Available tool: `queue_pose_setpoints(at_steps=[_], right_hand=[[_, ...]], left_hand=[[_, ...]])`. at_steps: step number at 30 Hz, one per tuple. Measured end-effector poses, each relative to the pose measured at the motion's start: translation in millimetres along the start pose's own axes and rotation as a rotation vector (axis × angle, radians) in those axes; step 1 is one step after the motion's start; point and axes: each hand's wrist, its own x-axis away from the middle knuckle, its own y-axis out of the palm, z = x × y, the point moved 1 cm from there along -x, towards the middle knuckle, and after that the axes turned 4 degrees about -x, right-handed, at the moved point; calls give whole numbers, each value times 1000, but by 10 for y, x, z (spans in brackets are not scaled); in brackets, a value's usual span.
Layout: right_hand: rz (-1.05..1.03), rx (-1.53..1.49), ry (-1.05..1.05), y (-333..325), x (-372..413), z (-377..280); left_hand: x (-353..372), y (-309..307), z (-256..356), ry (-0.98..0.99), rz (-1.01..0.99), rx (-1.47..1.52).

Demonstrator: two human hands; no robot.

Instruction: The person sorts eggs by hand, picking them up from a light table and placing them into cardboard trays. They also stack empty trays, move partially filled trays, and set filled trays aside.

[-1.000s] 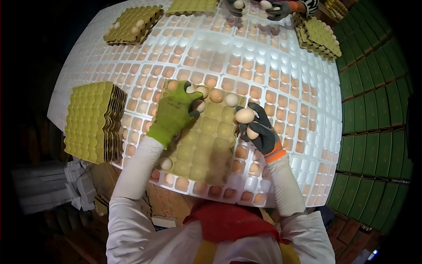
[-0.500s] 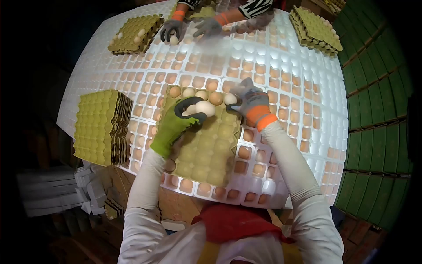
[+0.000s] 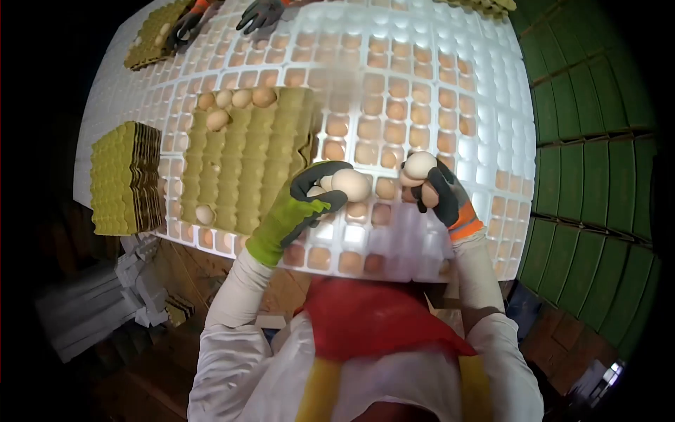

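Observation:
My left hand, in a green and dark glove, is closed around several eggs beside the right edge of a pulp tray. My right hand, in a grey and orange glove, is wrapped round several eggs, white and brown, above the white egg-filled trays. The yellow-green pulp tray carries a row of eggs along its far edge, one brown egg just below them and a pale egg near its lower left corner.
A stack of pulp trays stands at the left. Another person's gloved hands are at the far side, near a pulp tray with eggs. More pulp trays lie at the far right. Green stacked panels stand right of the table.
The view has shifted right. My hands are now right of the pulp tray, and my right hand holds several eggs. A brown egg now shows below the tray's far row.

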Motion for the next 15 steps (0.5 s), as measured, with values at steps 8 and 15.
queue_pose_setpoints(at_steps=[8,15], right_hand=[[-112,-483,178,-537,646,878],[-353,-788,345,-289,531,967]], left_hand=[[443,799,-801,100,322,-1029],[484,938,-1223,26,446,-1394]])
